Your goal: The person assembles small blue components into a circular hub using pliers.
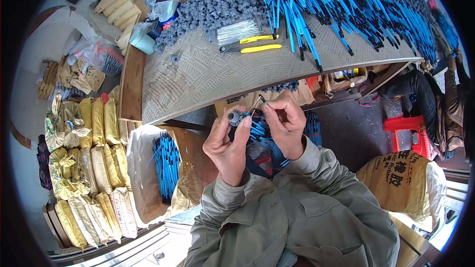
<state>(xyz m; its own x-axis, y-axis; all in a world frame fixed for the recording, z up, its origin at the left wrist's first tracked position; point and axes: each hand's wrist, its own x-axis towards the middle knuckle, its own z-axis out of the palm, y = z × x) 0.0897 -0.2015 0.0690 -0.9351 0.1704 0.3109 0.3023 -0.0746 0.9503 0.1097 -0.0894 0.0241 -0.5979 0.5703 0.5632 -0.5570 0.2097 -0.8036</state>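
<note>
Just in front of the near table edge, both my hands are raised close together. My left hand (226, 146) pinches a small grey ribbed plastic fitting (233, 117) between thumb and fingers. In my right hand (287, 121), thumb and forefinger grip a thin stick with a black tip (262, 99); most of its length is hidden by the hand. A fine wire (256, 105) runs between the fitting and the stick's tip; whether it is fastened to either cannot be made out. Past my hands, yellow-handled pliers (260, 48) lie on the table (198, 79) beside a bundle of silvery wires (238, 30).
Heaps of grey fittings (213, 10) and blue sticks (341, 7) cover the table's far side. An open sack (141, 168) of blue sticks stands at left, near stacked yellow bags (101, 163). At right are a red stool (405, 131), a full sack (396, 178) and another person (452, 109).
</note>
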